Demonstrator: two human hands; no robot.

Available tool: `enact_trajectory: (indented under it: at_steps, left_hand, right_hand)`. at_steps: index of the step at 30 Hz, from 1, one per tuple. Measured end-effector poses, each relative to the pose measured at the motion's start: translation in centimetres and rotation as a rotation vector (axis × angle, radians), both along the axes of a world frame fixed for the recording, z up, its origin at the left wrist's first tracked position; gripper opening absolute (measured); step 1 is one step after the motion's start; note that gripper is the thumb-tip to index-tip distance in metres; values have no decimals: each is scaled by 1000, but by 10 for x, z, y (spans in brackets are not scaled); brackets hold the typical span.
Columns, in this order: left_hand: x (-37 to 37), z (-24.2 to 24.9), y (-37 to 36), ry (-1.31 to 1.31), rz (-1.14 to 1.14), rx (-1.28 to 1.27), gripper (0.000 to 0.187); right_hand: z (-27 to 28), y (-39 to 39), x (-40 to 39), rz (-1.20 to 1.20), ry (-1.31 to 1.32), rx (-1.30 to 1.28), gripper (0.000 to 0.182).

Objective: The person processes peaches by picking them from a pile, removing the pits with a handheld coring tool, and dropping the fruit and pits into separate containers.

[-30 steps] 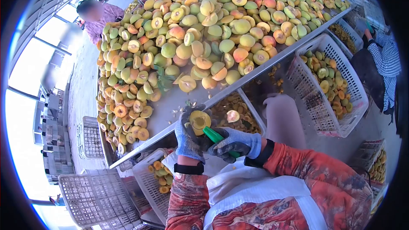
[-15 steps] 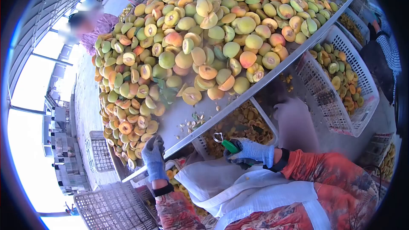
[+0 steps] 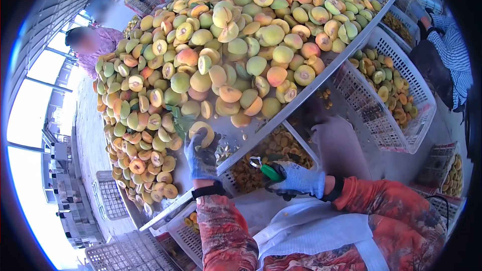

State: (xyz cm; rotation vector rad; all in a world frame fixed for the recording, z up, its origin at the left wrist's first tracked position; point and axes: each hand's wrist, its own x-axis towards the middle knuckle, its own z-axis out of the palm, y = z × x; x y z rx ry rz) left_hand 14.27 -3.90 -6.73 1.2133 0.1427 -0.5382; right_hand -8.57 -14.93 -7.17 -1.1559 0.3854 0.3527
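Note:
My left hand [image 3: 202, 154], in a blue knit glove with dark coated fingers, has its fingers on a peach half [image 3: 205, 131] at the front of the fruit heap. My right hand [image 3: 293, 179], gloved the same way, is closed around the green handle of a pitting tool [image 3: 271, 172]. Its metal loop [image 3: 255, 161] points up and left, over a crate of small fruit pieces [image 3: 286, 146]. A large heap of halved peaches [image 3: 231, 70], green, yellow and reddish, covers most of the metal table [image 3: 321, 78].
A white crate [image 3: 427, 103] with peach halves stands at the right. More crates [image 3: 128, 253] sit at the lower left and beside the table. One person [image 3: 103, 42] is at the far left, and another, in a striped sleeve [image 3: 454, 55], is at the right.
My left hand has moved right and up from the table's edge and now has a peach half in its fingers. My right hand keeps its hold on the tool. The view has shifted slightly.

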Motion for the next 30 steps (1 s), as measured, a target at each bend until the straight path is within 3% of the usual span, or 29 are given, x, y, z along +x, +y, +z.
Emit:
enact_trajectory:
  at_steps: [2,3,4,6,10,12,17,24,30]
  left_hand:
    - [-33,4,26,-73,-22,-107,34]
    - [-52,14,32,37,-35,-152,33]
    - [-70,21,41,151,-45,-199,32]
    - [-83,8,62,173,-104,-224,33]
    - [-124,15,68,42,-110,-324,38]
    - [-142,50,60,263,-49,-407,35]
    - [-148,48,63,340,-83,-486,41]
    - [-157,58,49,99,-71,-529,46]
    - [-159,54,46,-34,-60,-491,37]
  right_hand:
    - [-11,12,-4,-130,-325,-577,29]
    - [-8,16,-1,-218,-570,-947,31]
    - [-4,21,0,-199,-574,-945,31]
    - [10,32,2,-45,-526,-1259,34]
    - [19,51,0,14,-588,-1605,37]
    - [17,57,-2,5,-540,-1670,38]
    - [21,58,-16,6,-523,-1765,38]
    - [31,52,-26,-10,-552,-1813,38]
    - [48,47,-30,212,-515,-1883,41]
